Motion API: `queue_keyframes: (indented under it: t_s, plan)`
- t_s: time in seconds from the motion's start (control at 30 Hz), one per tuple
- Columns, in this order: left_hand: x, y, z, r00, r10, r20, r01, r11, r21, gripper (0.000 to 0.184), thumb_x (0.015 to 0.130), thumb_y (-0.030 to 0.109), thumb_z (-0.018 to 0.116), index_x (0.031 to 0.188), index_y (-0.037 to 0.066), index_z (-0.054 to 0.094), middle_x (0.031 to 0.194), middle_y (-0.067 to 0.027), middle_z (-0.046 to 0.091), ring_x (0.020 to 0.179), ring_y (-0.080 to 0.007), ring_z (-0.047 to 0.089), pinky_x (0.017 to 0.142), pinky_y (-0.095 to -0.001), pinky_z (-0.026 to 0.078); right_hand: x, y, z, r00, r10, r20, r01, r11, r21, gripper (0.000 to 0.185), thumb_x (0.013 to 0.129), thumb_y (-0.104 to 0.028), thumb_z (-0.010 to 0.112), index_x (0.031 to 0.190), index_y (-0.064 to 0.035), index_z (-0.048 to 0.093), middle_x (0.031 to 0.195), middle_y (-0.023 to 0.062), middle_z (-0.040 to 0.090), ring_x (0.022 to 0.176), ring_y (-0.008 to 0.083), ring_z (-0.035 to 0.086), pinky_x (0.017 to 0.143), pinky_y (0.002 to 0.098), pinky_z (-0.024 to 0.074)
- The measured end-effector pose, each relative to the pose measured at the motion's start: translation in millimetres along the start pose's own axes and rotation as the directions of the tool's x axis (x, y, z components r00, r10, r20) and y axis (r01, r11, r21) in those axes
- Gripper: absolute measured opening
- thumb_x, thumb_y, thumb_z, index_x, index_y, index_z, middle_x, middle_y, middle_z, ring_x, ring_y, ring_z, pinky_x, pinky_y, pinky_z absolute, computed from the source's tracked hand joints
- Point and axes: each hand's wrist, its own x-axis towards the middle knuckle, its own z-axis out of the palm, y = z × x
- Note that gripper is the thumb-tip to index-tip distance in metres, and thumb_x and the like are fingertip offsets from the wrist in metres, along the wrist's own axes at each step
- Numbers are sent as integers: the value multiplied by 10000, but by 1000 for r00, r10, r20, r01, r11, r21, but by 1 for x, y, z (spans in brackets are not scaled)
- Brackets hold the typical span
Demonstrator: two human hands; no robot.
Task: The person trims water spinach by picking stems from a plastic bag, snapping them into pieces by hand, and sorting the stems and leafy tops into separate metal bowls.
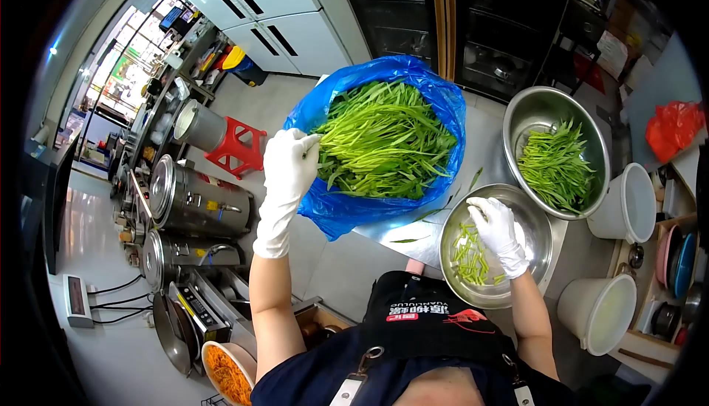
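Note:
A blue plastic bag [306, 210], its mouth wide open, holds a big heap of long green leafy stems [391, 136]. My left hand [292, 162], in a white glove, is closed on stem ends at the bag's left edge. Over the smaller steel bowl [535, 217] is my gloved right hand [496, 232], fingers bent and somewhat apart, with nothing visible in them. Short cut stem pieces [470, 258] lie in that bowl below and left of the hand. Behind it to the right, a larger steel bowl [513, 114] contains a bundle of leafy stems [557, 162].
The bag and bowls stand on a metal table [484, 125]. White buckets [602, 314] are at the right. A red stool [238, 147] and large steel pots [196, 199] stand at the left, with a bowl of orange shreds [227, 376] at lower left.

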Motion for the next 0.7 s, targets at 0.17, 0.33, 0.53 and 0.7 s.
queue_keyframes:
  t_s: [0.17,0.33,0.53,0.7]
  plan:
    - [-19,15,-15,989,-147,8,147,979,-142,106,788,99,704,862,33,742,801,-80,660,808,-250,620,720,-338,485,17,-17,-10,1000,-30,-6,30,1000,-6,121,855,-124,648,952,-68,691,804,125,662,733,300,639,670,395,507]
    - [-37,25,-16,847,-408,341,531,681,-503,120,832,82,681,914,10,731,837,-65,676,801,-167,626,745,-279,484,36,-51,-4,982,-175,-66,179,982,56,139,846,-106,656,976,-72,687,774,110,636,718,282,623,644,382,508]
    - [-50,48,-6,788,-413,456,615,499,-610,105,843,63,676,907,0,728,795,-15,658,727,-84,578,670,-224,445,55,-93,14,919,-356,-171,379,917,124,176,808,-69,674,983,-62,678,833,96,638,738,279,617,652,374,513]
    - [-58,59,-2,784,-383,489,620,450,-642,107,850,67,668,902,-4,728,771,-13,648,701,-85,559,652,-230,434,60,-105,20,888,-418,-193,446,885,132,173,806,-53,667,978,-60,677,865,94,648,757,273,618,672,369,514]
